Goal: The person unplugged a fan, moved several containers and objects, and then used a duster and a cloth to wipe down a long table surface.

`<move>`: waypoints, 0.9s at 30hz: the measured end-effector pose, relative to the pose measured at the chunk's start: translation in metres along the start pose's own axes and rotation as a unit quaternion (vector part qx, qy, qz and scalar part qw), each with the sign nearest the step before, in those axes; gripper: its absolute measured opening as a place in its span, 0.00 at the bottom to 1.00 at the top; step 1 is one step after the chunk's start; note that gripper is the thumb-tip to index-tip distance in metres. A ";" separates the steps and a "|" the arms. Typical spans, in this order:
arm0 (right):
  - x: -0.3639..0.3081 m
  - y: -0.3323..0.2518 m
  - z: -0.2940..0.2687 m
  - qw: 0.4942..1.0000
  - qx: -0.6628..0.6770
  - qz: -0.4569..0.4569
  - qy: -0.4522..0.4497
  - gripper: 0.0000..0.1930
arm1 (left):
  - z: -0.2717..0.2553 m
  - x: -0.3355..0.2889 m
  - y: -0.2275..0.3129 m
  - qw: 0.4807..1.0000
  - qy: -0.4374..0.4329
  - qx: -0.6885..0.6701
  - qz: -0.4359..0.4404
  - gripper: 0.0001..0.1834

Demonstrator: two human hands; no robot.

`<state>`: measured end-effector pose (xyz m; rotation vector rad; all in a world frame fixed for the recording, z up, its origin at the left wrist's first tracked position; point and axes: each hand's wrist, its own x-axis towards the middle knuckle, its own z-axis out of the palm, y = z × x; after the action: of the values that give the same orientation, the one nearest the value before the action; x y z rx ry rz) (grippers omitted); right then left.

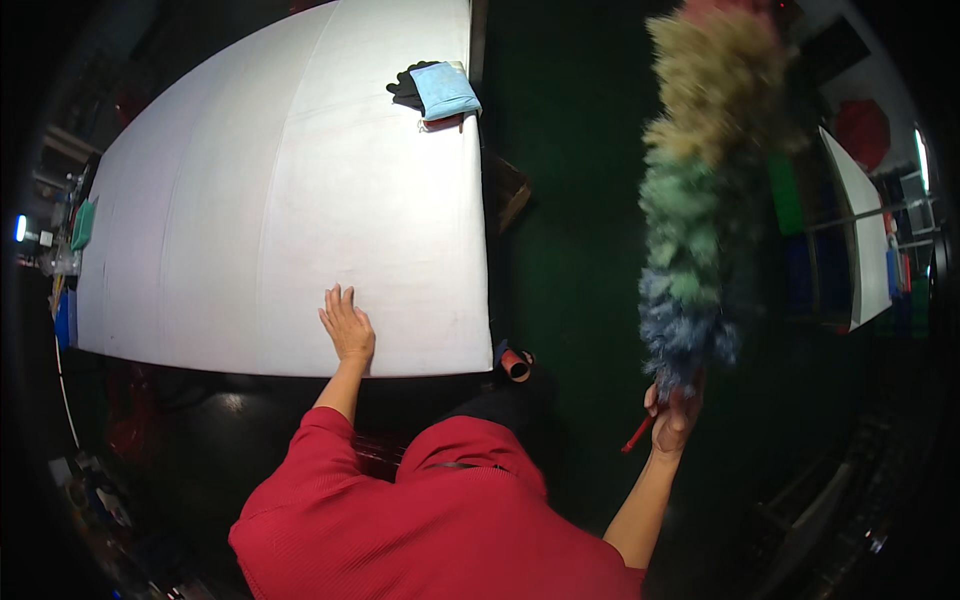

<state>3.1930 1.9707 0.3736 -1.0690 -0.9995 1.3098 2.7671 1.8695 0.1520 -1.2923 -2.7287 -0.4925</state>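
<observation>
A long feather duster [690,210] with fluffy bands of pink, tan, green and blue rises upright on the right. My right hand [676,415] is closed round its lower end, below the blue part, and a thin red piece sticks out beside the fingers. The duster's upper part looks blurred. On the left, my left hand [348,328] lies flat near the front edge of a white-covered table [220,240], its fingers stretched out and nothing in them.
At the table's far right corner, a folded light-blue cloth [444,90] lies partly over a black glove [407,90]. A red tube-like thing [516,367] stands below the near right corner. A cardboard box [508,195] sits beside the table's right edge, over the dark green floor [580,270].
</observation>
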 end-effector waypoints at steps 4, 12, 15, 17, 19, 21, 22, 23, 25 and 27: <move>0.064 0.020 -0.113 0.985 -0.169 -0.005 0.023 0.10 | 0.008 -0.004 0.002 0.999 -0.003 0.052 0.006 0.23; 0.204 0.079 -0.244 0.899 -0.361 0.235 0.086 0.12 | 0.018 0.024 0.057 0.953 -0.123 0.214 -0.175 0.23; 0.196 0.113 -0.331 0.830 -0.381 0.380 0.147 0.11 | 0.006 0.065 0.095 0.927 -0.198 0.189 -0.256 0.20; 0.185 0.130 -0.388 0.767 -0.390 0.471 0.194 0.09 | 0.002 0.078 0.135 0.921 -0.234 0.173 -0.261 0.19; 0.182 0.140 -0.431 0.732 -0.379 0.526 0.212 0.08 | 0.008 0.095 0.176 0.956 -0.169 0.072 -0.230 0.17; 0.200 0.153 -0.457 0.722 -0.371 0.552 0.190 0.07 | 0.018 0.104 0.213 0.964 -0.131 0.054 -0.226 0.17; 0.222 0.158 -0.464 0.724 -0.374 0.554 0.170 0.07 | 0.025 0.104 0.229 0.971 -0.103 0.038 -0.215 0.18; 0.247 0.161 -0.469 0.726 -0.380 0.555 0.145 0.07 | 0.032 0.104 0.242 0.963 -0.113 0.043 -0.242 0.18; 0.313 0.179 -0.470 0.735 -0.394 0.544 0.093 0.06 | 0.043 0.105 0.253 0.945 -0.132 0.058 -0.294 0.18; 0.397 0.192 -0.467 0.757 -0.396 0.516 0.063 0.05 | 0.052 0.114 0.287 0.911 -0.162 0.057 -0.375 0.20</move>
<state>3.6132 2.3475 0.0659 -2.5933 -0.8637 1.6208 2.9170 2.1406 0.1995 -0.2558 -3.4169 -0.1485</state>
